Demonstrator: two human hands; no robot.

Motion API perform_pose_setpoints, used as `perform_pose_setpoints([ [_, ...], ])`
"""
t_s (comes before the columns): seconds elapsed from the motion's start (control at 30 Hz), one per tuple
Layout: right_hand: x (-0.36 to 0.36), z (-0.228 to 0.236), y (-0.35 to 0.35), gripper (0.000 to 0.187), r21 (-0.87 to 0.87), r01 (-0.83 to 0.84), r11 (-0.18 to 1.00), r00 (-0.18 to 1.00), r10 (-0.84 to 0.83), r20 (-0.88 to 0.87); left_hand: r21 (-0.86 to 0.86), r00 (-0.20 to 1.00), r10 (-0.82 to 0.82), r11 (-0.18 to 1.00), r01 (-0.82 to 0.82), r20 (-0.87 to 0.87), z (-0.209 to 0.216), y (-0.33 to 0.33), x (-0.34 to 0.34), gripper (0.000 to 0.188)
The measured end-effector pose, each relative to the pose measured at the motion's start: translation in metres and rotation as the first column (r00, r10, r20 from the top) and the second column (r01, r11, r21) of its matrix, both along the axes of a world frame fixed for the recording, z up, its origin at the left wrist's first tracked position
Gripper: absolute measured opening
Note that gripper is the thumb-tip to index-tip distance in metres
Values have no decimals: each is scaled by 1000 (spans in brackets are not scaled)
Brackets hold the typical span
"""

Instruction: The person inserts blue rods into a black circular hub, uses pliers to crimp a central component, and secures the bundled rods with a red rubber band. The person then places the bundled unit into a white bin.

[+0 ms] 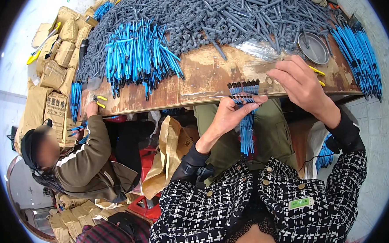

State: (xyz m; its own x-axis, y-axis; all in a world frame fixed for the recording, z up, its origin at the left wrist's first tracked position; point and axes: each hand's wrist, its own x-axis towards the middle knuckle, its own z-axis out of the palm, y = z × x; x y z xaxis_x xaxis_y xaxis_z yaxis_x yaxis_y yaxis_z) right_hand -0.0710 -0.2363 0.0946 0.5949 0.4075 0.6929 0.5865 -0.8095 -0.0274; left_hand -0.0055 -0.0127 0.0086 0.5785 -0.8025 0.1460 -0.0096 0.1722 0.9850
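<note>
My left hand (236, 115) is closed around a bundle of slim blue sticks with black tips (247, 138). Their black ends stand up in rows above my fingers, and the blue lengths hang down over my lap. A thin straight wire (211, 98) runs sideways across the rows at the table's front edge. To the right and a little higher, my right hand (298, 78) has its fingers curled together in a pinch. Whatever is between those fingertips is too small to make out. Beyond them, thin clear strands (257, 51) lie on the wooden table (200, 72).
Grey plastic parts (189, 16) are heaped at the back. Blue stick bundles lie at left (140, 58) and right (358, 60). A round metal dish (314, 49) and yellow-handled pliers (317, 71) sit near my right hand. A co-worker (86, 149) at left holds yellow-handled pliers (100, 101).
</note>
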Motion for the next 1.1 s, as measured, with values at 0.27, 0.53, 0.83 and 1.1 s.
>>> perform_pose_setpoints([
  [0.27,-11,3,-3,36,-39,-12,999,999,13,38,-59,1000,-6,998,6,5,-3,-2,-3,18],
  [0.53,-17,0,2,33,4,-13,1000,997,12,79,-84,1000,-6,996,7,7,2,-3,-5,17],
  [0.83,-21,6,11,30,71,24,997,999,-21,-40,-119,998,11,993,-18,-57,0,-2,-7,17],
  [1.1,-19,0,11,30,191,8,982,990,19,-138,-134,997,21,991,-31,-77,2,-2,-7,15],
])
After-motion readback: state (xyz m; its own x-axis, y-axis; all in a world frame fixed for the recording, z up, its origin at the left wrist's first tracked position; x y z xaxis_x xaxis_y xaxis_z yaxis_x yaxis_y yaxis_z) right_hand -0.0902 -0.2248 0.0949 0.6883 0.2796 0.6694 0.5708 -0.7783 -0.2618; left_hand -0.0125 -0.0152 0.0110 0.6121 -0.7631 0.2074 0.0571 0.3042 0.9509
